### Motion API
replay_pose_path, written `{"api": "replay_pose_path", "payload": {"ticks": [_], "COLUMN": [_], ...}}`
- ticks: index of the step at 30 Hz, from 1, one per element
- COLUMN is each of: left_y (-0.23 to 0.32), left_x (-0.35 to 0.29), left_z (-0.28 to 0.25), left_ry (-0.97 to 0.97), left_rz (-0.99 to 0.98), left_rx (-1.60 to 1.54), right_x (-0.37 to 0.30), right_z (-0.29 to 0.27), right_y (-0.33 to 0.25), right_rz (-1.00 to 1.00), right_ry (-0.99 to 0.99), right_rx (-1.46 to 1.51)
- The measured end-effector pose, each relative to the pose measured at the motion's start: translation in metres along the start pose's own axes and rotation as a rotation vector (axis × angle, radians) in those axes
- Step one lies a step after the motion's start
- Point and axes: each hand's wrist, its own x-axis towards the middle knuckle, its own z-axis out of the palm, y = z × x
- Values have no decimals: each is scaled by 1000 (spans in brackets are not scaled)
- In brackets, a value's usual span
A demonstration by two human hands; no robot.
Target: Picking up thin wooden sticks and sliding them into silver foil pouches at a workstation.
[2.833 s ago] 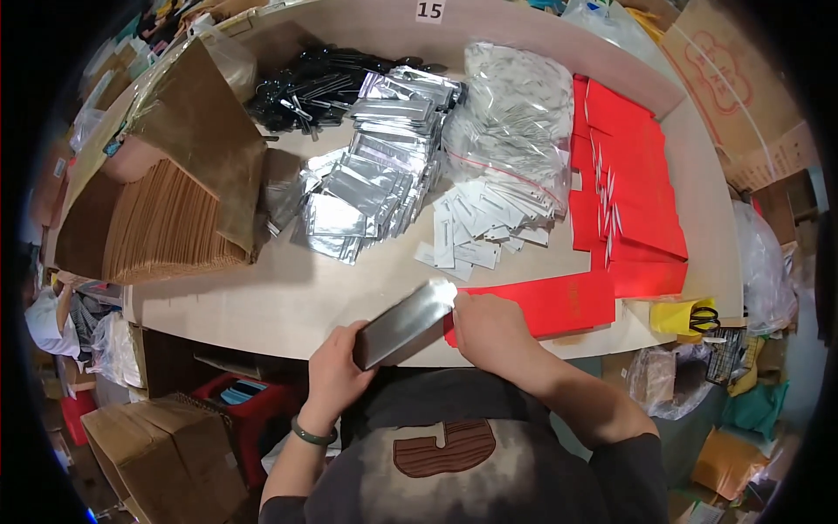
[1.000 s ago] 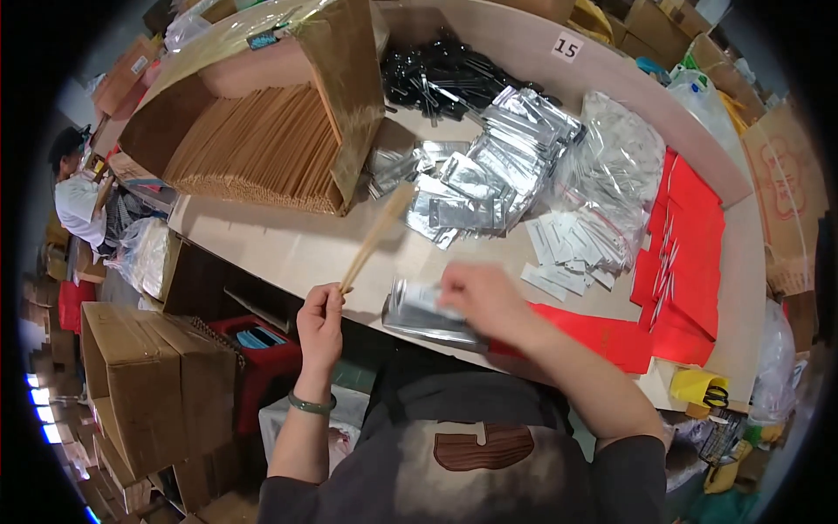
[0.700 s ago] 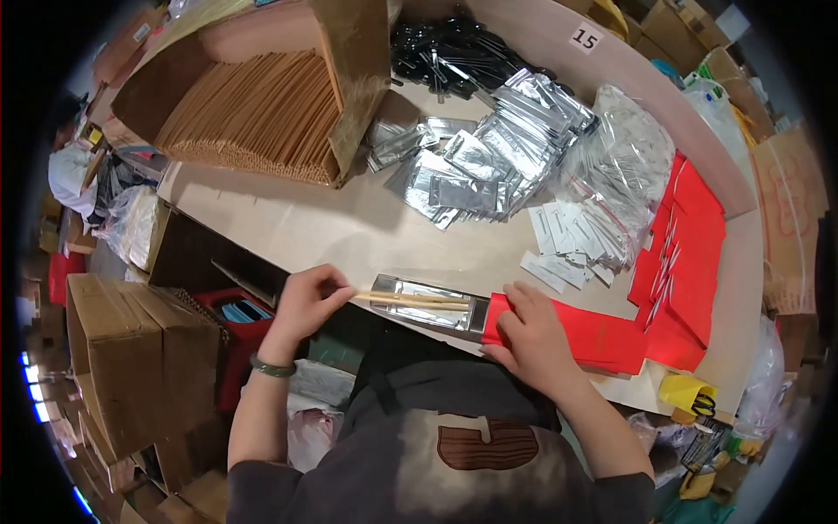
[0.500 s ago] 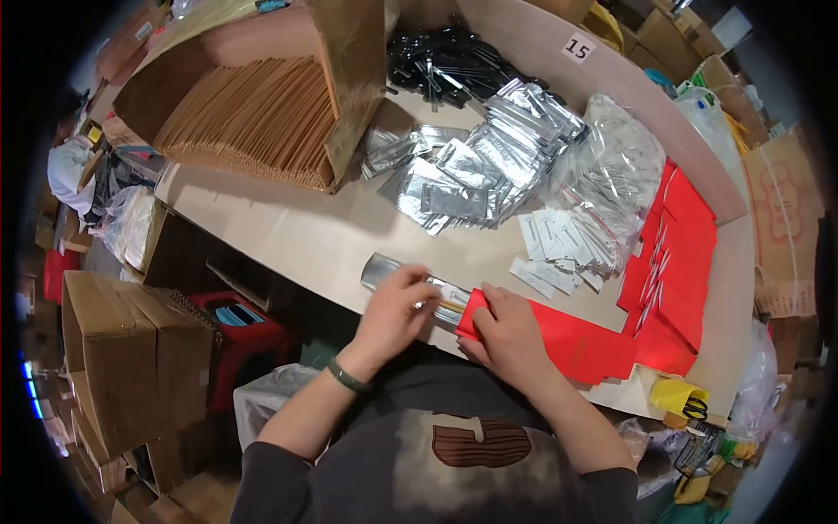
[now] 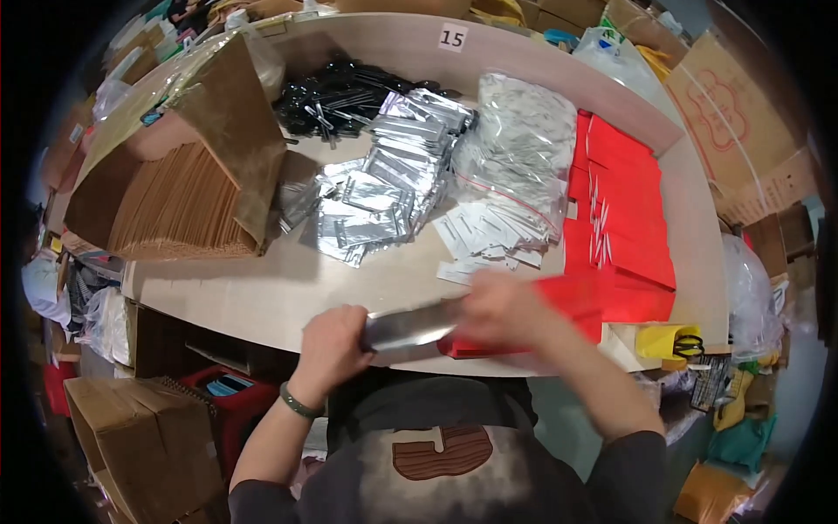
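Note:
My left hand (image 5: pixel 336 345) is closed round the left end of a long, shiny silver-grey strip (image 5: pixel 408 326), smooth and slightly curved. The strip slants up to the right over the table's front edge. At its right end is my right hand (image 5: pixel 502 307), smeared by motion, so its grip cannot be made out. A red paper sleeve (image 5: pixel 572 295) lies under and beside the right hand, partly hidden by it and blurred. Beyond the hands are white printed cards (image 5: pixel 478 234) and a heap of silver foil sachets (image 5: pixel 371 223).
An open carton (image 5: pixel 231 131) of brown flat pieces stands at the left. Black slender items (image 5: pixel 336 96) are heaped at the back. A clear bag (image 5: pixel 515 127) of white packets and piled red sleeves (image 5: pixel 633 218) lie rightward. A yellow holder (image 5: pixel 659 341) sits at the front right corner.
My left hand has moved left and down and now grips the strip's end. The strip no longer shows inside the red sleeve's mouth. The view has turned rightward.

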Motion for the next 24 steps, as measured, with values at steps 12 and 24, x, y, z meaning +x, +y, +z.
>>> {"api": "replay_pose_path", "payload": {"ticks": [12,24], "left_y": [72,8], "left_x": [20,-26], "left_z": [11,3], "left_ry": [-357,-154], "left_rz": [245,-140], "left_rx": [-926,-245], "right_x": [-17,5], "right_z": [18,42], "right_y": [-24,-39], "right_rz": [140,773], "right_ry": [-245,-181], "right_rx": [63,-55]}}
